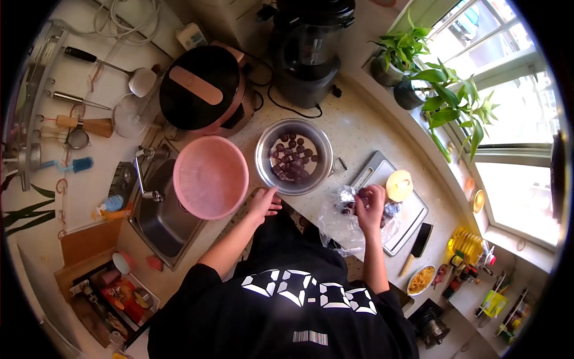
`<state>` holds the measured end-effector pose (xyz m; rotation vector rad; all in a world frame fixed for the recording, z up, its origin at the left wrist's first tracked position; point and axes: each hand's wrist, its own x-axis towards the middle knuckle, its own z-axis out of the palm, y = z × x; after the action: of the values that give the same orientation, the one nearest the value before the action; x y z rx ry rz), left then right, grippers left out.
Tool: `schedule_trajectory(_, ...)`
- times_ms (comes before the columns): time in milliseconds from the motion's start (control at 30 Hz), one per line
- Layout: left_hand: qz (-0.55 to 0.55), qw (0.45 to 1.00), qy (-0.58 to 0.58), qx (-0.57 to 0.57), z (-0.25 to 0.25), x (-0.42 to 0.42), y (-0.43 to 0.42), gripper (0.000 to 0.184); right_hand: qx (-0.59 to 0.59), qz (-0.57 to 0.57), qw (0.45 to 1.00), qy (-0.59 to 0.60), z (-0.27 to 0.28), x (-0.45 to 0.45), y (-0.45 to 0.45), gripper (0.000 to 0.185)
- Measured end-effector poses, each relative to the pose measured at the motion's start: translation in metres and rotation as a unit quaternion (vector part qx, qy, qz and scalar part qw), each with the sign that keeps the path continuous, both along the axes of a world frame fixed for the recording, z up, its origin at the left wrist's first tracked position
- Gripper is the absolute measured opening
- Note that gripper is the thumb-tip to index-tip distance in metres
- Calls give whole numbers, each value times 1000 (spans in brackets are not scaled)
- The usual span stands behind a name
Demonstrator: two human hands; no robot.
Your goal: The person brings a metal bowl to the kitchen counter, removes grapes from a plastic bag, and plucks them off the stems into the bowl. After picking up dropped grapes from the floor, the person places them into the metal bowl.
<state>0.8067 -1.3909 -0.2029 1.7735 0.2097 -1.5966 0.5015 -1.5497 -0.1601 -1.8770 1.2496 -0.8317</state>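
Note:
A steel basin [262, 157] with several dark purple grapes [293, 158] in its bottom stands on the counter in front of me. My left hand [264, 204] is at the counter's near edge, just below the basin, its fingers apart and nothing in it. Over a crumpled clear plastic bag [341, 230] to the right, my right hand [371, 206] has its fingers closed around dark grapes; how many is hidden. More dark grapes show inside the bag beside those fingers. The bag overlaps the left side of a grey-edged cutting board [412, 222].
A pink basin [211, 178] rests partly over the sink [156, 218] at left. A pale yellow round object [399, 185] lies on the board, with a cleaver [417, 248] beside it. Behind stand a pink-and-black cooker [200, 90] and a black appliance [308, 60]. Plants [448, 96] line the windowsill.

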Motion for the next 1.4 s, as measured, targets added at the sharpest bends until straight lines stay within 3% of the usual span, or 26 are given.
schedule_trajectory(133, 176, 980, 46, -79, -11, -5, -12, 39, 52, 107, 992, 36, 28, 95, -5, 27)
schedule_trajectory(200, 159, 980, 44, -116, -28, -3, -15, 36, -108, 191, 971, 91, 13, 130, -7, 27)
schedule_trajectory(367, 141, 970, 134, -148, -49, 1, -22, 36, -138, 239, 934, 227, -31, 164, -3, 36)
schedule_trajectory(467, 129, 965, 124, -190, -40, 1, -21, 35, -137, 223, 953, 151, -25, 153, -1, 43)
schedule_trajectory(767, 123, 952, 170, -221, -4, -24, 12, 33, -134, 13, 985, 108, 16, 63, 39, 61)
schedule_trajectory(867, 108, 953, 171, -226, 8, -44, 30, 35, 155, 18, 977, -145, 15, 41, 51, 68)
schedule_trajectory(1033, 114, 958, 20, -262, 45, -86, 71, 40, 304, 7, 923, -234, 8, 9, 60, 54)
schedule_trajectory(1200, 144, 948, -88, -269, 62, -91, 128, 43, 316, 113, 913, -231, 2, 16, 81, 46)
schedule_trajectory(1400, 294, 922, -46, -248, 78, -100, 212, 43, 316, 237, 891, -225, 17, 68, 121, 40)
